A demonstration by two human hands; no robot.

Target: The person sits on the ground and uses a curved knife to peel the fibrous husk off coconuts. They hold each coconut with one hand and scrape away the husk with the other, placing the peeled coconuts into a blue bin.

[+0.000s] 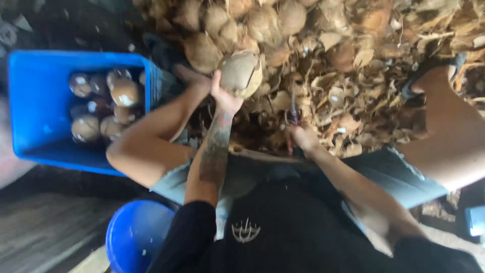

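Note:
My left hand [224, 94] grips a round brown coconut [241, 73] from below, holding it up in front of the pile of husked coconuts [237, 25]. My right hand [301, 137] is closed around the handle of a thin dark blade tool [292, 108] that stands upright between my knees. The tool's tip points toward the heap of dry husk pieces [353, 76]. My left forearm carries a dark tattoo. I am seated, with both bare knees spread to either side.
A blue plastic crate [35, 106] at the left holds several peeled coconuts [103, 108]. A blue bucket [134, 235] sits beside my left thigh. Husk scraps cover the ground ahead. My right foot in a sandal [429, 76] rests on the husks.

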